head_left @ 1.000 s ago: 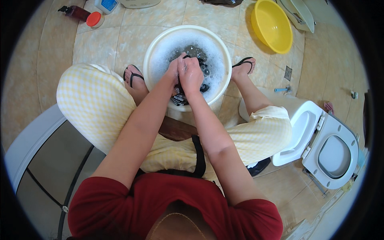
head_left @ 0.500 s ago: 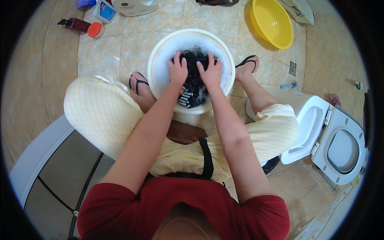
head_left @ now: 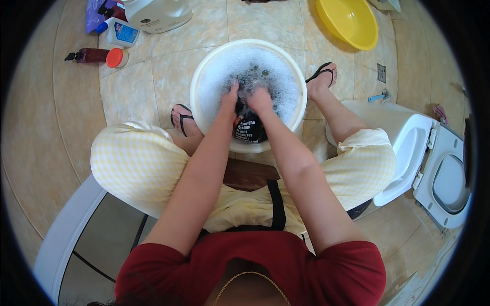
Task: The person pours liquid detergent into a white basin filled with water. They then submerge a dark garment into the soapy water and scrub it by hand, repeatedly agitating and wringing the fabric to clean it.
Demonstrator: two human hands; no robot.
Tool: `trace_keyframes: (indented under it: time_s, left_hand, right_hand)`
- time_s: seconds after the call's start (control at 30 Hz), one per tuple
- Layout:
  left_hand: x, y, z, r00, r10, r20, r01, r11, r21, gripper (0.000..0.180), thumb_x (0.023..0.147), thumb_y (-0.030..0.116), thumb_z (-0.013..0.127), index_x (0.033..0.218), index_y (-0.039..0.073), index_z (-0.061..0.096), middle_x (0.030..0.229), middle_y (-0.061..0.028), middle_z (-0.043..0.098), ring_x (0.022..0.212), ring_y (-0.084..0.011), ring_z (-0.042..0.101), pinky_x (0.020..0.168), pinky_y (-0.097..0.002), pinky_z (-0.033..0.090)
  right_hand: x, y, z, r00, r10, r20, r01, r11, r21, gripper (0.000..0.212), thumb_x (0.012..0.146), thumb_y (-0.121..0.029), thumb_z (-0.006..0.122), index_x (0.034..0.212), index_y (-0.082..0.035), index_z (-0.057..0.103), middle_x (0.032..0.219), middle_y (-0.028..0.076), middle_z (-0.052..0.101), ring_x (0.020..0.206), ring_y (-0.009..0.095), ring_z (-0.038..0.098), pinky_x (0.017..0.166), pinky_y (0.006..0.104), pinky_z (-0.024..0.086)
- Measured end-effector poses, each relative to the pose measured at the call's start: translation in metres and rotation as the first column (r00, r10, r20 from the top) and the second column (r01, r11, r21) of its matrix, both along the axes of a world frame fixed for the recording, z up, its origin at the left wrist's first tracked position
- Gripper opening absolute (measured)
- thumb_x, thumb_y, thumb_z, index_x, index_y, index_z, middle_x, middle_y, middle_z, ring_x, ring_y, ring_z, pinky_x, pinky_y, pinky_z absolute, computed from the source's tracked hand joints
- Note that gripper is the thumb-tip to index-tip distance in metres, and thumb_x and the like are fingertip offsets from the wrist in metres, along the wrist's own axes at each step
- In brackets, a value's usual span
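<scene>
A round white basin [head_left: 195, 97] full of foamy water stands on the floor between my feet. In it lies a wet black garment [head_left: 250, 131] with white printing; its near part shows above the water, the rest is under suds. My left hand [head_left: 230, 98] is closed on the dark cloth, its fingertips partly hidden by foam. Close beside it, my right hand [head_left: 260, 101] is curled round the cloth, knuckles up, fingers sunk in the suds.
A yellow basin [head_left: 349, 25] stands at the far right. Several bottles, including a white jug [head_left: 158, 15], and a red-lidded jar [head_left: 116, 58] are at the far left. To my right is a toilet [head_left: 403, 148] with its lid raised; a brown stool [head_left: 250, 173] lies near me.
My hands have gone from spread fingers on top of the garment to curled in the suds, closer together. Much of the garment's far part has sunk under foam. The view has shifted slightly.
</scene>
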State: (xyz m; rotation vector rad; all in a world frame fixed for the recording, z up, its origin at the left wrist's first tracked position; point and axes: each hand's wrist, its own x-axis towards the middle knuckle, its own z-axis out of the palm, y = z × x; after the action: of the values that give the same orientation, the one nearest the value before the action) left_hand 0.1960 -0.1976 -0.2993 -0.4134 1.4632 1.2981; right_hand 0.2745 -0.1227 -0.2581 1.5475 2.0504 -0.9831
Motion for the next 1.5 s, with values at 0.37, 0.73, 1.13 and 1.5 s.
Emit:
trace_keyframes:
  time_s: [0.37,0.73,1.13,1.5]
  left_hand:
    - [-0.027,-0.005,0.043,0.802,-0.065,0.593,-0.289,0.827,0.482,0.052,0.093,0.052,0.037,0.115,0.008,0.056,0.106,-0.0108,0.060,0.098,-0.0271,0.055,0.086,-0.0434,0.045]
    - [-0.010,-0.001,0.025,0.996,-0.030,0.087,0.012,0.978,0.208,0.047,0.094,0.047,0.039,0.108,0.006,0.057,0.098,-0.0125,0.060,0.092,-0.0249,0.057,0.077,-0.0395,0.048]
    - [-0.010,0.008,0.037,0.812,-0.161,-0.561,0.038,0.974,-0.224,0.042,0.086,0.029,0.055,0.111,-0.004,0.051,0.106,-0.0220,0.057,0.099,-0.0326,0.054,0.089,-0.0398,0.040]
    - [-0.006,-0.014,-0.024,0.876,-0.093,-0.474,0.061,0.995,-0.082,0.040,0.086,0.013,0.048,0.123,-0.001,0.049,0.114,-0.0206,0.056,0.104,-0.0328,0.053,0.093,-0.0373,0.040]
  right_hand:
    - [-0.017,-0.077,0.085,0.780,0.195,-0.594,0.119,0.887,0.447,0.016,0.073,-0.026,0.068,0.074,-0.012,0.060,0.084,0.000,0.053,0.079,0.024,0.053,0.061,0.0360,0.049]
    - [-0.014,-0.041,0.077,0.779,-0.021,-0.627,0.279,0.906,0.317,0.032,0.086,-0.036,0.054,0.078,-0.006,0.065,0.084,0.011,0.062,0.074,0.035,0.060,0.065,0.0414,0.049]
    - [0.035,0.023,-0.001,0.857,-0.110,-0.503,0.314,0.886,0.341,0.043,0.083,-0.043,0.059,0.117,-0.016,0.057,0.118,0.020,0.048,0.102,0.039,0.052,0.088,0.0443,0.045]
    - [0.029,0.000,-0.028,0.987,0.116,-0.108,-0.107,0.990,0.088,0.049,0.083,-0.034,0.058,0.127,-0.016,0.046,0.123,0.024,0.048,0.103,0.042,0.054,0.087,0.0482,0.045]
